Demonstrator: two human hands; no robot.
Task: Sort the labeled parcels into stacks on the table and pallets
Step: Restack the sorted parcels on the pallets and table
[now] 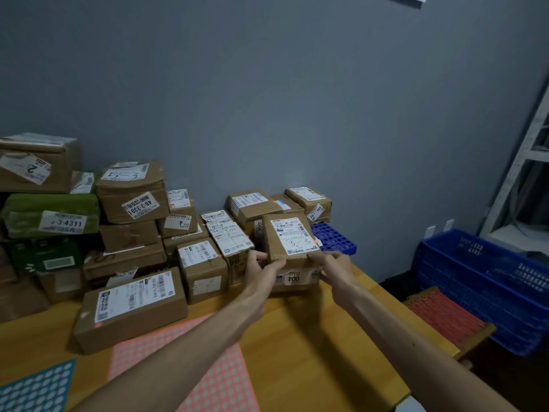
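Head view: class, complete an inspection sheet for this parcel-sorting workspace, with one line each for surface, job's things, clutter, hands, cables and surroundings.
Surface: wooden table, yellow-brown top.
Job's things: 3-3 parcel held tilted over the 004 parcel; parcel stacks at the left against the wall.
Clutter: pink sticker sheet, teal sticker sheet, blue tray with holes.
Hands: left hand and right hand each grip a near corner of the 3-3 parcel.
Cables: nothing seen.
Surroundings: grey wall, blue crate, red mesh, white frame.
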